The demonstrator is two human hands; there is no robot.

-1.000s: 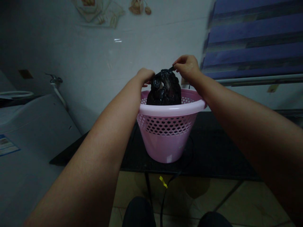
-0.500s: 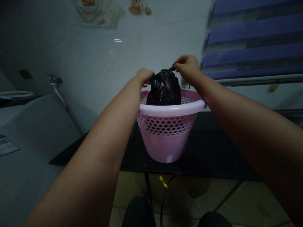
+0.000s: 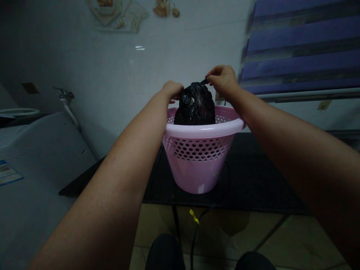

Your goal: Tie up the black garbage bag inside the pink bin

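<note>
A black plastic bag [image 3: 197, 107] rises out of a pink basket [image 3: 197, 168] with a band of holes round its upper wall. My right hand [image 3: 223, 78] pinches a thin twisted end of the bag just above the basket's right side. At the bag's upper left, my left hand [image 3: 173, 90] is closed on its edge, with most of the fingers hidden behind the hand. The bag's lower part is out of sight inside the basket, and its top looks bunched.
The basket stands on a black table [image 3: 253, 180]. A black cable with a yellow tag [image 3: 194, 216] hangs over the front edge. To the left are a grey-white appliance [image 3: 42, 150] and a wall tap [image 3: 66, 93]; a purple striped blind [image 3: 303, 48] hangs at right.
</note>
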